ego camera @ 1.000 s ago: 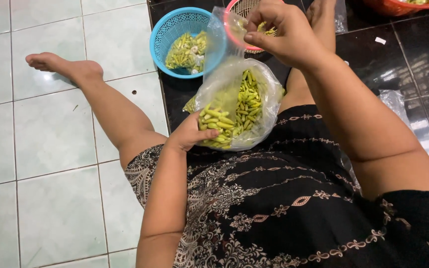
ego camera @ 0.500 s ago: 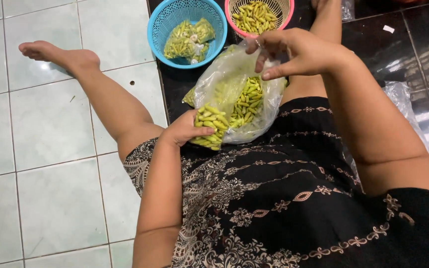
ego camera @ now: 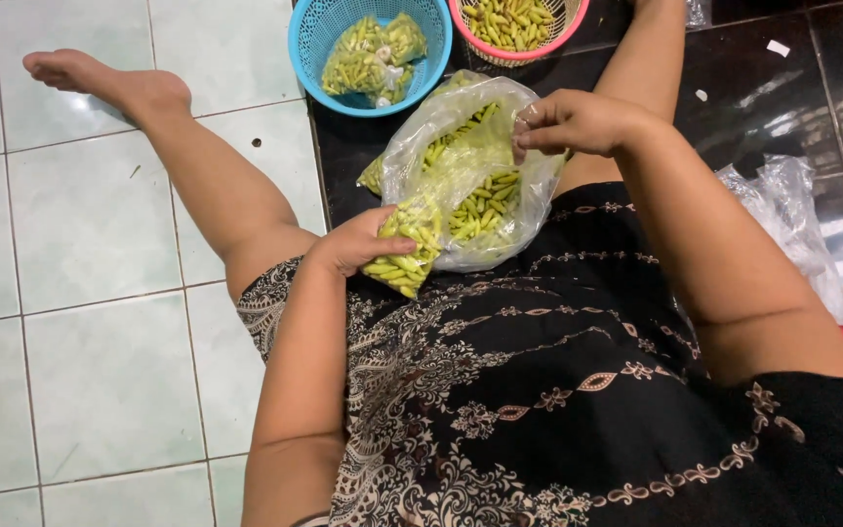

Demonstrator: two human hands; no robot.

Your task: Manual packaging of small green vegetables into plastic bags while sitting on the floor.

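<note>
Pale tile floor [ego camera: 90, 224] on the left side, dark glossy tiles further right, and a person sitting on it with a clear plastic bag [ego camera: 470, 166] of green chili peppers [ego camera: 485, 205] resting at the edge of their lap. Left hand [ego camera: 363, 239] is closed around the bag's lower corner, just in front of it. Up and ahead of that hand sits a blue basket [ego camera: 309, 49] with small packed bags of chilies, and a pink basket [ego camera: 568, 24] of loose chilies beside it. Right hand [ego camera: 568, 122] has its fingertips pinched together on the bag's top edge. Looks like sorting or portioning; next move probably needs the mouth held open. Crumpled plastic [ego camera: 792, 215] lies off to the right.
</note>
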